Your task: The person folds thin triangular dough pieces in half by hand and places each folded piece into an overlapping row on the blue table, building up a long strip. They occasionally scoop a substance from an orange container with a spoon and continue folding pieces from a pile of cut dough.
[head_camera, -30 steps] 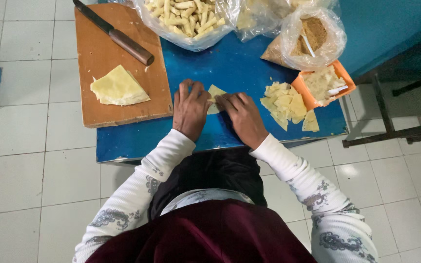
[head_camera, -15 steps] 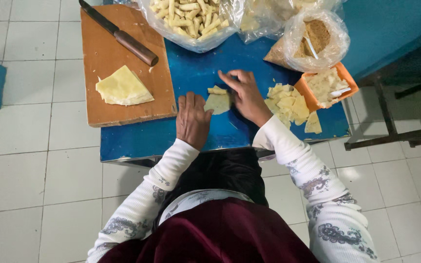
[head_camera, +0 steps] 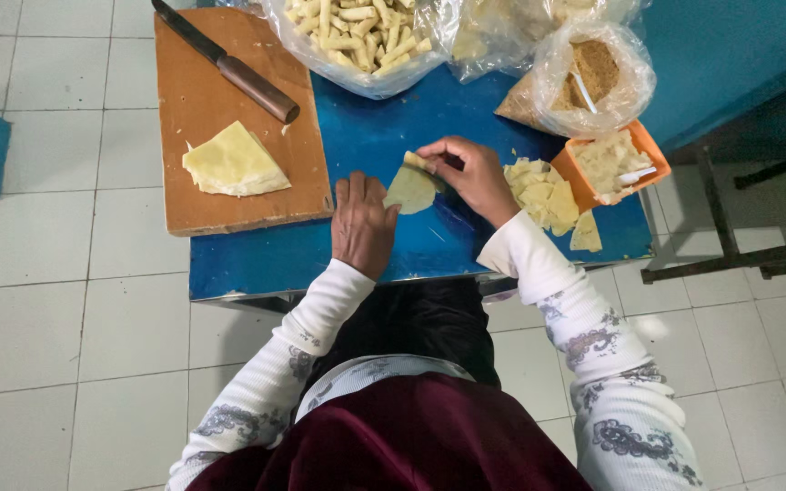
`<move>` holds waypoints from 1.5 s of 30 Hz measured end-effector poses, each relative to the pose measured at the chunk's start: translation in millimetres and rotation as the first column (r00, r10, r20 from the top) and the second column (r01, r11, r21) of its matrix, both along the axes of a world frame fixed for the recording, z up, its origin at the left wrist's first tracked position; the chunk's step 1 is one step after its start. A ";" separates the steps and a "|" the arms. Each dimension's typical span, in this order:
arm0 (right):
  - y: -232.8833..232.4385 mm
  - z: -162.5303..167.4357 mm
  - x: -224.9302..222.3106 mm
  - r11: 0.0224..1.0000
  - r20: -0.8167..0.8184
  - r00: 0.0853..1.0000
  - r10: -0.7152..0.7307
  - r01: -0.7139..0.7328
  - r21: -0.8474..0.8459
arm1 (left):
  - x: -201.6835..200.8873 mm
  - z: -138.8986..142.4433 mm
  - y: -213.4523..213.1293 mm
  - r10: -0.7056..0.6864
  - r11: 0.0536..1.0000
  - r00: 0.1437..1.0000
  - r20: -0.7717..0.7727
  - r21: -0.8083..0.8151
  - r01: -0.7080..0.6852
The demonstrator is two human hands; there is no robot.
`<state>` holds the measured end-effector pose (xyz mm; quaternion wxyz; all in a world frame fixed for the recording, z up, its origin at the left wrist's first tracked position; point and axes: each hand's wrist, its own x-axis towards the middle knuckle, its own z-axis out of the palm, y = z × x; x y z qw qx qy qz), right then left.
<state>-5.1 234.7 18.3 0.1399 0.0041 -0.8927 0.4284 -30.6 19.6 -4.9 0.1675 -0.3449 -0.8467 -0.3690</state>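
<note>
A pale yellow wrapper (head_camera: 410,187) lies on the blue table (head_camera: 256,259) in front of me. My right hand (head_camera: 470,173) pinches its far corner and lifts that edge, fingers closed on it. Flat beside the wrapper's left edge rests my left hand (head_camera: 362,223), fingertips touching it. A loose pile of cut wrappers (head_camera: 543,193) sits just right of my right hand.
A wooden cutting board (head_camera: 202,100) on the left carries a folded stack of wrappers (head_camera: 231,162) and a knife (head_camera: 225,62). At the back stand a clear bag of rolled pieces (head_camera: 357,32), a bag of brown filling (head_camera: 593,77) and an orange tray (head_camera: 613,164). White floor tiles surround the table.
My hands, side by side over the wrapper a second ago, have parted. The right hand moved up to the wrapper's far corner and lifted it; the left stayed flat.
</note>
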 end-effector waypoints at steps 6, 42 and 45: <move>5.2 0.3 18.3 0.819 0.106 0.985 0.133 -0.049 -0.572 | -0.8 2.1 0.0 -0.016 0.999 0.998 0.055 0.034 0.014; 172.0 67.0 16.5 0.500 -0.333 0.837 -0.435 0.532 0.684 | -10.2 0.0 44.2 -0.510 0.766 0.763 0.397 0.613 0.193; 166.2 57.3 8.5 0.404 -0.313 0.817 -0.484 0.526 0.749 | -6.2 -13.1 22.3 -0.390 0.845 0.844 0.368 0.508 0.169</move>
